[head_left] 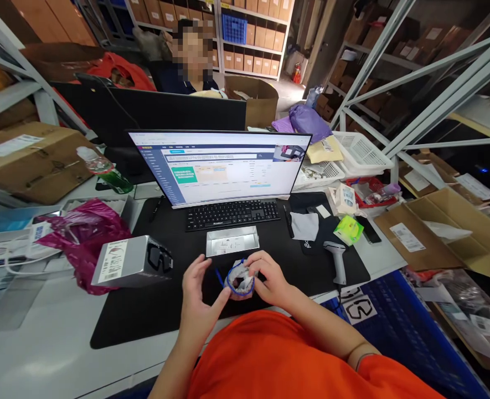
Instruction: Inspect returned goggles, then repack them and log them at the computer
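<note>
Both my hands are over the front of the black desk mat (145,310). My right hand (269,277) is closed around a small pouch-like item with a blue cord (240,281). My left hand (199,291) has its fingers spread, with one fingertip touching the blue cord. Just beyond them lies an open silver box tray (232,241), and behind that a black keyboard (232,213) and a lit monitor (220,166). A silver box printed with goggles (132,260) lies on the mat to the left.
A barcode scanner (336,260) lies at the right of the mat, near a green packet (347,229) and a phone (368,229). A magenta bag (82,233) is at left. Open cardboard boxes (444,233) stand at right. A person sits behind a second monitor (157,108).
</note>
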Demonstrator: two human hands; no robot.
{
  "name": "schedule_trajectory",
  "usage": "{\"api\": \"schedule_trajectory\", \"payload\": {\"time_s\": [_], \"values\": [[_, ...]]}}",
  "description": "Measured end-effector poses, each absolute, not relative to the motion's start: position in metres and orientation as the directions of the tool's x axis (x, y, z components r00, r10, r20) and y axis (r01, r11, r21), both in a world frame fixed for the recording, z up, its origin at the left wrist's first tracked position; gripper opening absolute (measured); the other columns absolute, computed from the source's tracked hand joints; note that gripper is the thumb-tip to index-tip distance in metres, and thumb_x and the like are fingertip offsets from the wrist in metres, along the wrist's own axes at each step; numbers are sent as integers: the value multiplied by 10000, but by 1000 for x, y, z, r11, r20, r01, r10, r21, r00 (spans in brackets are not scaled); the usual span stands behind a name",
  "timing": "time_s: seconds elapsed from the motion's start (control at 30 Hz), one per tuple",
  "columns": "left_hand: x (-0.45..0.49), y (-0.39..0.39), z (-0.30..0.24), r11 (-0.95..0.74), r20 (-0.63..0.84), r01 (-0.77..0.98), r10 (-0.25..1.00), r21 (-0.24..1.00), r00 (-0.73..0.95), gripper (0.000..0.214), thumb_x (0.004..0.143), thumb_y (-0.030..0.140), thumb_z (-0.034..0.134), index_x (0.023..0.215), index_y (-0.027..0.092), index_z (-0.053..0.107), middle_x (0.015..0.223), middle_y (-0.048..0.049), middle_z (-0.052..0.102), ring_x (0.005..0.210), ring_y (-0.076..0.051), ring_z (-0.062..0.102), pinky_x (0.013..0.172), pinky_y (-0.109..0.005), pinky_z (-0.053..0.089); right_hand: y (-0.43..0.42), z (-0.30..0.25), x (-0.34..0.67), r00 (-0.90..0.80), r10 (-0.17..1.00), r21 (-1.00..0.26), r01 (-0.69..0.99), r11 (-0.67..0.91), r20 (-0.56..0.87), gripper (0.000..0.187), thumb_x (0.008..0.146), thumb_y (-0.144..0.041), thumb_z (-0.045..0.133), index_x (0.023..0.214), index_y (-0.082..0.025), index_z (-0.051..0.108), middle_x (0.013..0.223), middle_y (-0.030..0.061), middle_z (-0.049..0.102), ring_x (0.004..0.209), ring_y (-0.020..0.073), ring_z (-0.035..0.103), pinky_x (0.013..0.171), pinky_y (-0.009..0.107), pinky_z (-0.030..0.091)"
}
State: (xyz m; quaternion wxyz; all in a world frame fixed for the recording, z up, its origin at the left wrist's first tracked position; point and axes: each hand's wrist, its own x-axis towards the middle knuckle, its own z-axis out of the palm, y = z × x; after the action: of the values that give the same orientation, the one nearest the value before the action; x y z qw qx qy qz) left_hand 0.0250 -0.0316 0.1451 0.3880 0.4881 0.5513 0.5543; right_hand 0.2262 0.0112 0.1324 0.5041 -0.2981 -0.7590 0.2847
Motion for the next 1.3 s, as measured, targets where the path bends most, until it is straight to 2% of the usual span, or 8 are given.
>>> {"api": "schedule_trajectory", "payload": {"time_s": [0.1, 0.2, 0.37, 0.7, 0.93, 1.0, 1.13, 1.3], "values": [[30, -34, 153, -126, 164, 137, 934, 983, -318, 668, 714, 346, 769, 1321, 257, 505, 1492, -120, 479, 1298, -292, 548, 1148, -451, 423, 7, 132, 220, -304, 764, -761, 157, 629, 569, 164, 818, -92, 556, 904, -230, 537, 1070, 82, 633, 987, 192, 624, 864, 337, 547], [25, -38, 154, -122, 207, 343, 952, 931, -225, 447, 715, 381, 751, 1125, 238, 646, 1234, -106, 612, 1032, -256, 635, 905, -381, 555, 4, 132, 215, -286, 795, -790, 162, 591, 536, 170, 779, -92, 559, 845, -233, 492, 1035, 74, 633, 963, 191, 623, 850, 327, 547], [15, -45, 153, -72, 185, 505, 967, 860, -177, 229, 791, 435, 684, 885, 228, 658, 913, -40, 625, 730, -165, 595, 663, -290, 538, 0, 135, 207, -327, 762, -777, 115, 619, 559, 216, 742, -45, 534, 847, -225, 479, 1077, 85, 606, 1006, 189, 616, 883, 326, 540], [13, -54, 162, -12, 108, 545, 984, 839, -143, 170, 784, 373, 625, 711, 226, 667, 891, -38, 677, 766, -150, 654, 590, -202, 543, -2, 126, 200, -387, 685, -690, 153, 708, 617, 181, 787, -52, 534, 893, -194, 571, 1225, 134, 547, 960, 151, 652, 871, 288, 583], [2, -54, 167, 40, 262, 829, 939, 557, -222, 134, 769, 302, 540, 657, 231, 553, 758, -9, 619, 708, -162, 594, 617, -275, 458, 5, 125, 210, -683, 488, -276, 404, 872, 543, 169, 887, -133, 522, 911, -223, 663, 1202, 74, 659, 943, 176, 645, 790, 278, 564], [-2, -51, 168, 82, 322, 882, 912, 463, -253, 126, 791, 308, 520, 695, 232, 549, 754, -11, 606, 731, -179, 588, 646, -300, 437, 7, 124, 213, -729, 468, -225, 412, 883, 500, 185, 916, -144, 509, 911, -227, 674, 1176, 67, 683, 904, 173, 646, 753, 274, 554], [-13, -44, 165, 119, 310, 862, 901, 494, -302, 147, 778, 348, 515, 722, 232, 586, 782, -33, 648, 774, -212, 617, 700, -325, 466, 14, 116, 220, -668, 568, -397, 412, 820, 480, 170, 916, -130, 504, 912, -214, 652, 1215, 95, 668, 984, 179, 653, 764, 269, 560], [-11, -44, 160, 257, -48, 593, 937, 763, -345, 293, 708, 380, 561, 940, 222, 646, 846, -36, 717, 646, -194, 654, 606, -308, 520, 11, 109, 214, -450, 705, -710, 195, 676, 548, 120, 837, -96, 559, 877, -210, 560, 1100, 103, 659, 1006, 169, 653, 870, 282, 568]]}}
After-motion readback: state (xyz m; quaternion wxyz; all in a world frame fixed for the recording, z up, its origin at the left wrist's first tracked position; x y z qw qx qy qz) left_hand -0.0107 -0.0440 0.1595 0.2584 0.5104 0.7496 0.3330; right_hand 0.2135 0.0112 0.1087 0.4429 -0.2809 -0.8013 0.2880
